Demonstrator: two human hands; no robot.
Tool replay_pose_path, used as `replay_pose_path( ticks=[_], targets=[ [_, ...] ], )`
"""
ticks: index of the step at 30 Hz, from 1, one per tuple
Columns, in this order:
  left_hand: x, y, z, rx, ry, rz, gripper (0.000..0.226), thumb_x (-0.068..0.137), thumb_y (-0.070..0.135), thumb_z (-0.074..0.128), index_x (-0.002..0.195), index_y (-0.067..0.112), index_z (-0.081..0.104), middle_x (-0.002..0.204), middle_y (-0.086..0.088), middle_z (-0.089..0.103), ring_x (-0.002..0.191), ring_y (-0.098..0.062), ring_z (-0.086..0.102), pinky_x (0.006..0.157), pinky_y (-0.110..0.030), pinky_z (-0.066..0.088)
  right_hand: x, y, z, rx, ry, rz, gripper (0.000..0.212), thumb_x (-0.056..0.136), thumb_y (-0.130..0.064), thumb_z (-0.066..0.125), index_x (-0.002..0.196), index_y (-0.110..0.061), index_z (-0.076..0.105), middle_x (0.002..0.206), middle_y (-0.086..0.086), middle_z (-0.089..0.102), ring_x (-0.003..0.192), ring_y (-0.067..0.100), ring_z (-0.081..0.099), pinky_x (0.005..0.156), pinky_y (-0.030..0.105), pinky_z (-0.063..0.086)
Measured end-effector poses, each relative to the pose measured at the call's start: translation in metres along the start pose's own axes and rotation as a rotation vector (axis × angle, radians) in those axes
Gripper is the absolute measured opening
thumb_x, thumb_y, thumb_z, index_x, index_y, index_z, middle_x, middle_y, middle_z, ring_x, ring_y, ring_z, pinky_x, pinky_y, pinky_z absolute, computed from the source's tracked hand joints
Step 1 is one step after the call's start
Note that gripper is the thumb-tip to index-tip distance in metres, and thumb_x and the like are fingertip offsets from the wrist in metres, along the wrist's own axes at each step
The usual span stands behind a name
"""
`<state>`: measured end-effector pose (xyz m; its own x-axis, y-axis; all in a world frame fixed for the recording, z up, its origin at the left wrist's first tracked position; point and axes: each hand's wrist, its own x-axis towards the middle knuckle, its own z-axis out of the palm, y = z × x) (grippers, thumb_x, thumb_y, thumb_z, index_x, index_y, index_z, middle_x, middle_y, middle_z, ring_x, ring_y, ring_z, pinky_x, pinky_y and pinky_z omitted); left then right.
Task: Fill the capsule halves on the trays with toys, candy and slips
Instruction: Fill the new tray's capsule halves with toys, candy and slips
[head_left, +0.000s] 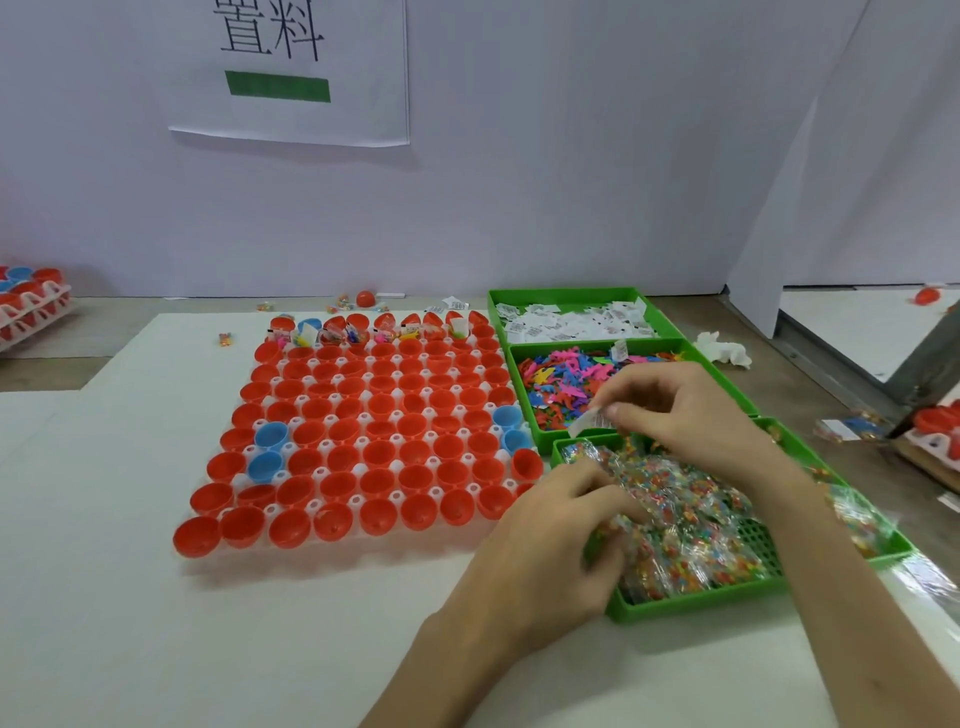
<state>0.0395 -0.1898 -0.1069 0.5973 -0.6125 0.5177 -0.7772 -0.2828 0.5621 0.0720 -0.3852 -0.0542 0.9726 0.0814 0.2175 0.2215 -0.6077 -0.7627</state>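
Capsule halves (363, 431) fill the tray (356, 501) on the worktop (130, 597), left of both hands; the left hand (561, 525), nearer them, grips candy (691, 525) in the near bin (691, 597); the right hand (685, 410) pinches a slip (587, 422), its long axis aimed trayward.

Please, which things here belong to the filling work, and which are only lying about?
Belong to the job: capsule halves; slip bin; toy bin; candy bin; the slip pinched by the right hand; candy packets gripped by the left hand.

Only lying about: loose red half by the wall; stray packet; crumpled tissue; wall sign.
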Motion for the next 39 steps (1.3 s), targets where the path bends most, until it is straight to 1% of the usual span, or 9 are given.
replay_pose_path(
  ticks=[3, 7, 13, 17, 24, 27, 32, 36, 39],
  targets=[
    [0.0, 0.0, -0.001, 0.007, 0.015, 0.012, 0.016, 0.091, 0.016, 0.065, 0.107, 0.019, 0.069, 0.101, 0.009, 0.055, 0.092, -0.007, 0.051, 0.076, -0.025, 0.048, -0.003, 0.002, -0.006, 0.042, -0.044, 0.038, 0.015, 0.089, -0.013, 0.073, 0.084, -0.026, 0.076, 0.08, 0.002, 0.073, 0.077, 0.028, 0.067, 0.069, 0.04, 0.055],
    [0.0, 0.0, -0.003, -0.002, 0.076, 0.002, 0.02, 0.089, 0.005, 0.066, 0.105, 0.015, 0.07, 0.102, 0.008, 0.055, 0.093, -0.006, 0.053, 0.077, -0.016, 0.045, -0.003, 0.007, -0.01, 0.056, -0.028, 0.065, 0.016, 0.088, -0.011, 0.074, 0.082, -0.026, 0.076, 0.079, -0.001, 0.073, 0.072, 0.013, 0.067, 0.068, 0.034, 0.056],
    [0.001, -0.001, -0.005, -0.047, 0.22, -0.004, 0.022, 0.086, -0.002, 0.063, 0.1, 0.014, 0.069, 0.101, 0.005, 0.057, 0.095, -0.011, 0.057, 0.078, -0.031, 0.051, 0.005, 0.022, -0.003, -0.009, 0.289, 0.16, 0.014, 0.086, -0.011, 0.074, 0.08, -0.024, 0.074, 0.072, -0.008, 0.072, 0.064, 0.002, 0.064, 0.066, 0.023, 0.05],
    [0.0, -0.001, -0.004, -0.04, 0.227, 0.007, 0.024, 0.085, -0.004, 0.064, 0.099, 0.015, 0.069, 0.101, 0.005, 0.057, 0.096, -0.012, 0.058, 0.078, -0.032, 0.052, 0.007, 0.031, -0.003, 0.029, 0.396, 0.237, 0.01, 0.084, -0.023, 0.079, 0.076, -0.022, 0.073, 0.067, -0.006, 0.07, 0.061, 0.003, 0.062, 0.066, 0.029, 0.051],
    [0.001, -0.001, -0.006, -0.07, 0.279, -0.02, 0.025, 0.087, -0.005, 0.063, 0.1, 0.015, 0.069, 0.101, 0.008, 0.057, 0.094, -0.004, 0.056, 0.077, -0.018, 0.049, 0.007, 0.033, -0.004, 0.104, 0.512, 0.254, 0.011, 0.089, -0.031, 0.074, 0.083, -0.023, 0.07, 0.066, -0.009, 0.07, 0.053, -0.001, 0.062, 0.062, 0.025, 0.049],
    [0.002, -0.002, -0.009, -0.139, 0.339, -0.068, 0.03, 0.087, -0.009, 0.062, 0.103, 0.015, 0.071, 0.103, 0.007, 0.059, 0.096, -0.005, 0.059, 0.079, -0.013, 0.046, 0.006, 0.028, -0.007, 0.15, 0.47, 0.21, 0.007, 0.093, -0.025, 0.07, 0.088, -0.028, 0.073, 0.07, -0.015, 0.07, 0.055, -0.002, 0.058, 0.059, 0.017, 0.048],
    [0.004, -0.003, -0.012, -0.306, 0.422, -0.204, 0.033, 0.088, -0.01, 0.062, 0.107, 0.016, 0.073, 0.099, 0.013, 0.07, 0.094, -0.008, 0.066, 0.076, -0.02, 0.054, 0.003, 0.015, -0.006, 0.228, 0.332, 0.148, 0.014, 0.093, -0.014, 0.067, 0.095, -0.025, 0.077, 0.076, -0.01, 0.073, 0.063, 0.002, 0.062, 0.061, 0.015, 0.051],
    [0.005, -0.002, -0.014, -0.394, 0.425, -0.262, 0.033, 0.087, -0.009, 0.063, 0.104, 0.018, 0.073, 0.09, 0.014, 0.072, 0.09, -0.008, 0.068, 0.072, -0.015, 0.051, -0.003, -0.004, -0.004, 0.417, 0.124, 0.026, 0.01, 0.078, -0.025, 0.076, 0.089, -0.026, 0.075, 0.085, 0.008, 0.077, 0.08, 0.017, 0.072, 0.074, 0.019, 0.054],
    [0.005, -0.002, -0.015, -0.463, 0.429, -0.299, 0.031, 0.087, -0.006, 0.066, 0.101, 0.022, 0.072, 0.091, 0.011, 0.072, 0.085, -0.012, 0.068, 0.068, -0.023, 0.054, -0.005, -0.012, 0.0, 0.511, 0.001, -0.055, 0.017, 0.075, -0.034, 0.081, 0.089, -0.03, 0.073, 0.084, 0.012, 0.077, 0.081, 0.018, 0.073, 0.08, 0.019, 0.052]
  ],
)
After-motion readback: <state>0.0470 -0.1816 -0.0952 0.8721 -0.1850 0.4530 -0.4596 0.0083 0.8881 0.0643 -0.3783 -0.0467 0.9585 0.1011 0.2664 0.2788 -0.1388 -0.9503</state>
